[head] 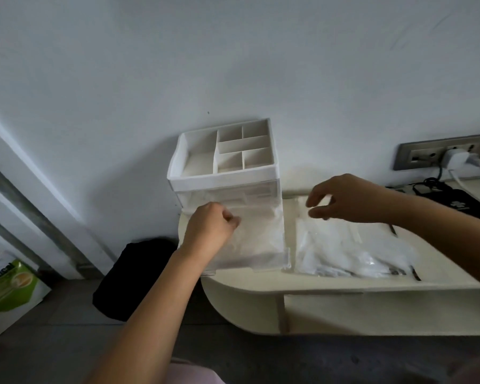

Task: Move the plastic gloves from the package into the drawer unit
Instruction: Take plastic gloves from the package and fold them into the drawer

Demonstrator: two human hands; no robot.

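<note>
Left hand curled inside pulled-out clear drawer of drawer unit, grip on any glove impossible to tell, right hand hovering over package of plastic gloves on cream shelf, thumb and fingers narrowly apart

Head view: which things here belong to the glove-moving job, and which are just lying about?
In the job: white plastic drawer unit, clear drawer pulled out; clear plastic package of gloves; left hand; right hand.
Lying about: black bag on the floor; green-and-white carton; white charger in the grey wall socket.
</note>
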